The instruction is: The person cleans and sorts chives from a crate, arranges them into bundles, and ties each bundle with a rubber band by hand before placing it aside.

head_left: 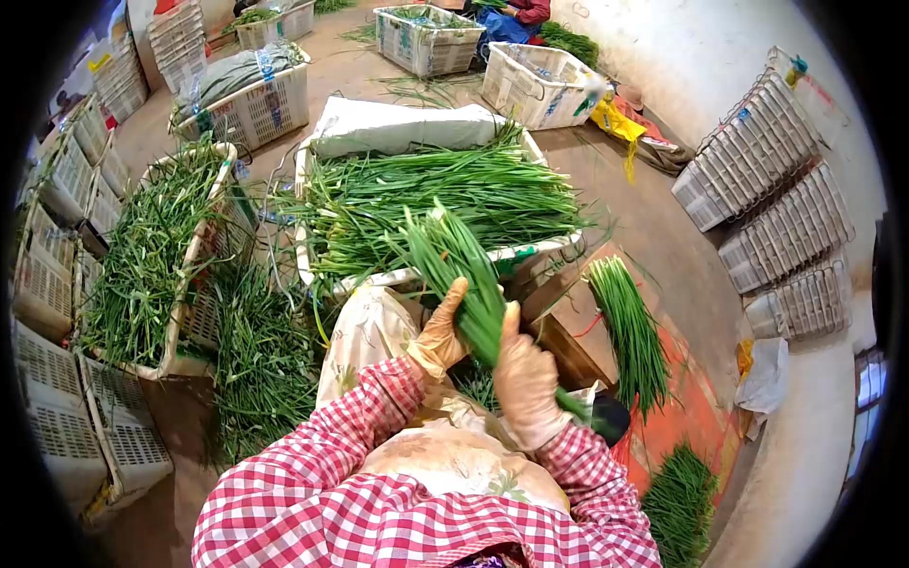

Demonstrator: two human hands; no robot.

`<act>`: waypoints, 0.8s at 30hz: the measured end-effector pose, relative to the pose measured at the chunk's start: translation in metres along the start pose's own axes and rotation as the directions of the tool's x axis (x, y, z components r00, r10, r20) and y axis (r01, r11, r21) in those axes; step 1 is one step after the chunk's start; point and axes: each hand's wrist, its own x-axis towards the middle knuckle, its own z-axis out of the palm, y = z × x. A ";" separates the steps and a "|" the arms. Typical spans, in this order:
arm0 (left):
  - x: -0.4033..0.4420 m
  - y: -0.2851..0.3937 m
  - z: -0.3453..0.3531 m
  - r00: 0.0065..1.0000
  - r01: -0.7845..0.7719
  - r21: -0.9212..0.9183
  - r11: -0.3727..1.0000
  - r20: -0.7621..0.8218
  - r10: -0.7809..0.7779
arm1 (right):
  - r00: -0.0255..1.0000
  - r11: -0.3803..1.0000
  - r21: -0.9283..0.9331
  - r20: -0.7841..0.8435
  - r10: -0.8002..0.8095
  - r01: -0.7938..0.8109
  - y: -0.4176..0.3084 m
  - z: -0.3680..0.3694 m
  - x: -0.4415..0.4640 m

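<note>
Both of my hands wear pale gloves and hold one bundle of long green chives (459,265) over my lap. My left hand (440,333) is closed around its left side, below the pale cut ends. Lower down on the right, my right hand (526,379) wraps the same bundle, and green tips stick out beneath it. Directly in front, a white crate (554,248) holds a thick layer of loose chives (426,194). A finished-looking bunch of chives (630,331) lies on a brown box (568,327) to my right.
At left stands a crate (170,355) of tangled greens, with more greens (265,360) heaped on the floor beside it. Stacked crates (757,142) lean along the right wall. Another bunch (682,506) lies at lower right. A person (530,11) sits at the back near crates.
</note>
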 end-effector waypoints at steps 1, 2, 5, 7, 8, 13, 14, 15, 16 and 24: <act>-0.003 -0.002 0.000 0.991 -0.043 -0.022 0.999 0.125 0.045 | 1.000 0.935 0.353 -0.015 0.005 0.001 -0.006 0.000 -0.005; -0.007 0.001 0.003 0.980 -0.040 -0.013 0.999 0.197 0.042 | 1.000 0.814 0.581 0.004 -0.014 0.009 -0.015 0.002 -0.014; -0.029 0.022 0.017 0.982 -0.105 0.185 0.977 0.173 0.073 | 0.993 0.528 0.844 -0.041 -0.110 0.093 -0.021 0.013 -0.034; -0.045 0.052 0.043 0.991 -0.128 0.471 0.873 0.100 0.091 | 0.901 0.417 0.904 0.102 -0.422 0.092 0.012 -0.005 -0.030; -0.057 0.065 0.060 0.997 -0.071 0.477 0.876 0.030 0.065 | 0.865 0.373 0.923 0.109 -0.489 0.094 0.021 0.016 -0.036; -0.107 0.138 0.131 0.998 0.056 0.937 0.345 -0.050 -0.027 | 0.940 -0.695 0.672 0.341 -0.013 -0.254 0.080 0.031 0.001; -0.113 0.141 0.134 0.998 0.062 0.975 0.213 -0.054 -0.045 | 0.956 -0.744 0.645 0.292 0.028 -0.175 0.086 0.009 0.010; -0.122 0.141 0.132 0.988 0.133 0.979 0.157 -0.119 -0.099 | 0.966 -0.784 0.613 0.247 0.071 -0.099 0.085 -0.012 0.019; -0.131 0.133 0.130 0.983 0.170 0.975 0.145 -0.157 -0.099 | 0.980 -0.794 0.586 0.192 -0.054 -0.158 0.073 -0.015 0.026; -0.205 0.062 0.036 0.865 0.429 0.665 0.611 -0.498 -0.064 | 0.823 -0.537 0.723 0.075 -0.563 -0.434 0.024 0.027 -0.009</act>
